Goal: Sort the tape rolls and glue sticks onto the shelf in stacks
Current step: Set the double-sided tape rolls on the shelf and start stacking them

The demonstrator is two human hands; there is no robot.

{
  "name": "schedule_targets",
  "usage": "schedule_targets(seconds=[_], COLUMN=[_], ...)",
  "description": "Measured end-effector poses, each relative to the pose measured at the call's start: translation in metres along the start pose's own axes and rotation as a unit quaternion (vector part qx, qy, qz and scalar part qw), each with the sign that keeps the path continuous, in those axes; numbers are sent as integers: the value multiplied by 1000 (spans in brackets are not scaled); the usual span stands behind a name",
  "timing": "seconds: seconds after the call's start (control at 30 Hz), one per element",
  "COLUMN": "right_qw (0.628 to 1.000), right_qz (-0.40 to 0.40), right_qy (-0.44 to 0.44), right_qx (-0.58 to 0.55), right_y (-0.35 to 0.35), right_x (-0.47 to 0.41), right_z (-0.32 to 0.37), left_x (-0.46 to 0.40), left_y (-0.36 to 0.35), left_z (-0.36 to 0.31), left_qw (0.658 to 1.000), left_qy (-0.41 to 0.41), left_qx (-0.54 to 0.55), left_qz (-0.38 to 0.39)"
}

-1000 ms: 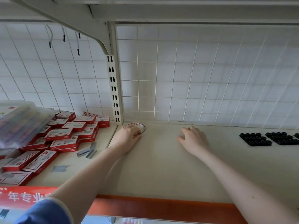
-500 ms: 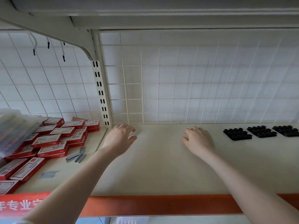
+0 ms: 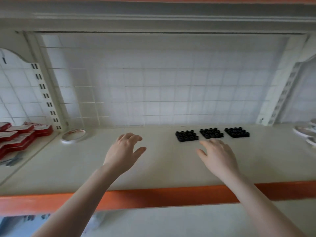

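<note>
Head view: left hand (image 3: pixel 123 150) and right hand (image 3: pixel 217 155) hover empty, fingers spread, over the cream shelf (image 3: pixel 162 166); a sideways sweep could scatter the black plastic blocks (image 3: pixel 186 135) or knock the flat white tape roll (image 3: pixel 73 135).

shelf (image 3: pixel 85 168): cream, flat board, orange strip along front edge, white wire grid behind
tape roll (image 3: pixel 73 135): lying flat in back-left corner of this bay, just beside the slotted upright; white with red print, text too blurred to read
black blocks: three studded black pieces in a row near the back, right of centre, close to each other but apart: left (image 3: pixel 186 136), middle (image 3: pixel 211 133), right (image 3: pixel 237 132)
neighbour bay left: red-and-white boxes (image 3: pixel 20 135) piled in loose stacks on the adjoining shelf board
far right edge: pale rounded items (image 3: pixel 306 132) on the board, blurred, can't tell what
hands: both above the board, contact unclear
</note>
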State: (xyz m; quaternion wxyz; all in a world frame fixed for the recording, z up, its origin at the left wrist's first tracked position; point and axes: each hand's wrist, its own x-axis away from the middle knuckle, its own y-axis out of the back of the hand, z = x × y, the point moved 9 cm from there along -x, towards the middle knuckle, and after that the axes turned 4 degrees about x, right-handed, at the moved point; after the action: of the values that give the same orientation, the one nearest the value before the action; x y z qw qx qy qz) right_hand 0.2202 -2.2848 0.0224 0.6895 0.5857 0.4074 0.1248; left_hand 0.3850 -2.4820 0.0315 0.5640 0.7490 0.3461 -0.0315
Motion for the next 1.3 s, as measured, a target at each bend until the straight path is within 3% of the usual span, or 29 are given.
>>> schedule_targets(seconds=[0.3, 0.73, 1.0, 1.3], right_qw=[999, 991, 988, 990], right_qz=[11, -15, -94, -117], right_qy=[-38, -128, -122, -73], right_qx=[12, 40, 5, -31], right_y=[13, 21, 58, 70], right_x=[38, 56, 63, 75], right_z=[-151, -275, -367, -537], left_x=[-1, -46, -65, -76], left_y=[-63, -121, -154, -229], left_z=[-147, -245, -328, -489], left_qw=[999, 994, 993, 995], left_qy=[-16, -77, -87, -65], left_qx=[27, 74, 69, 82], left_qz=[21, 32, 35, 0])
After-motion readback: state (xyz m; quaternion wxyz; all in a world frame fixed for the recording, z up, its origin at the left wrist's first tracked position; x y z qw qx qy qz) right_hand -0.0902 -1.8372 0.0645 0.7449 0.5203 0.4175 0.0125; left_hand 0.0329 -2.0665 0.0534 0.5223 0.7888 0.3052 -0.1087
